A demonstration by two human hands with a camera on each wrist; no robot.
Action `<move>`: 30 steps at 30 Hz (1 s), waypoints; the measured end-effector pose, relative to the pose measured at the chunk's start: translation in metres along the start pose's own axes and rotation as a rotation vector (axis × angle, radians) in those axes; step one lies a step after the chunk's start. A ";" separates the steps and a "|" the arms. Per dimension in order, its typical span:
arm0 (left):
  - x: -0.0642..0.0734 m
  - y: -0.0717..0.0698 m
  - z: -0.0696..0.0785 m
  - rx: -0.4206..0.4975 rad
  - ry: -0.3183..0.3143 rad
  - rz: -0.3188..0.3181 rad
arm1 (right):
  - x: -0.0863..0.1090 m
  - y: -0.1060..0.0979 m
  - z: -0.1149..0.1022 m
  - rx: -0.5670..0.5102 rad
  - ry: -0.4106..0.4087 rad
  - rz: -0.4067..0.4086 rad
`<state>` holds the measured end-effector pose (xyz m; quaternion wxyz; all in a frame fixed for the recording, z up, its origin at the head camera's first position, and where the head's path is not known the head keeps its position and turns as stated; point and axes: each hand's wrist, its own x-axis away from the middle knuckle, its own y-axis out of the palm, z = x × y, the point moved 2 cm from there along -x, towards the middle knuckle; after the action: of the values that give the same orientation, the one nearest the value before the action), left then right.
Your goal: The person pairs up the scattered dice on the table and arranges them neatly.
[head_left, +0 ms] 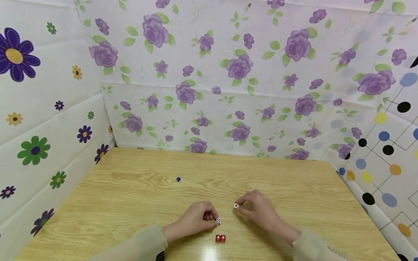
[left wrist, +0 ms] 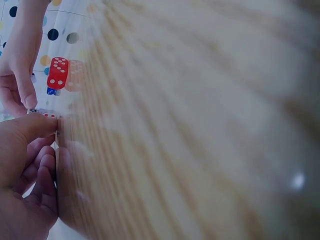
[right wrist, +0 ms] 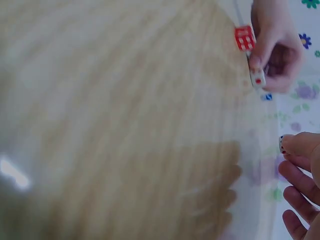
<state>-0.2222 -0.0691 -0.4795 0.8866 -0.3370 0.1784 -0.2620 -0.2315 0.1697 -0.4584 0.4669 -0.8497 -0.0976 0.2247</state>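
Between its thumb and index finger my left hand point(head_left: 199, 218) pinches a white die point(head_left: 218, 220), low at the tabletop. The die's dark-dotted top shows in the head view, and a face with a red dot point(right wrist: 258, 79) shows in the right wrist view. To the right and slightly farther off, my right hand point(head_left: 261, 212) holds a second white die point(head_left: 236, 206) by thumb and index fingertips, its other fingers loosely spread in the right wrist view. Two red dice point(head_left: 220, 238) with white dots sit side by side, just nearer than the left hand's die.
A blue die point(head_left: 178, 179) lies alone farther back on the wood-grain table point(head_left: 137, 195), left of both hands. Flower-patterned sheets point(head_left: 212, 72) hang behind and at the left, and a dotted sheet point(head_left: 388, 170) borders the right side.
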 end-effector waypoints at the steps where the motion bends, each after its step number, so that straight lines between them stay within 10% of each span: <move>1: 0.000 0.000 0.000 0.001 0.001 0.000 | 0.001 0.002 -0.002 -0.007 0.000 -0.009; 30: 0.001 -0.002 0.004 0.000 0.025 0.013 | 0.017 0.029 -0.026 -0.113 -0.031 -0.136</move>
<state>-0.2199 -0.0689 -0.4753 0.8859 -0.3326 0.1919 -0.2603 -0.2058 0.1409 -0.4751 0.4309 -0.8625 -0.1748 0.1998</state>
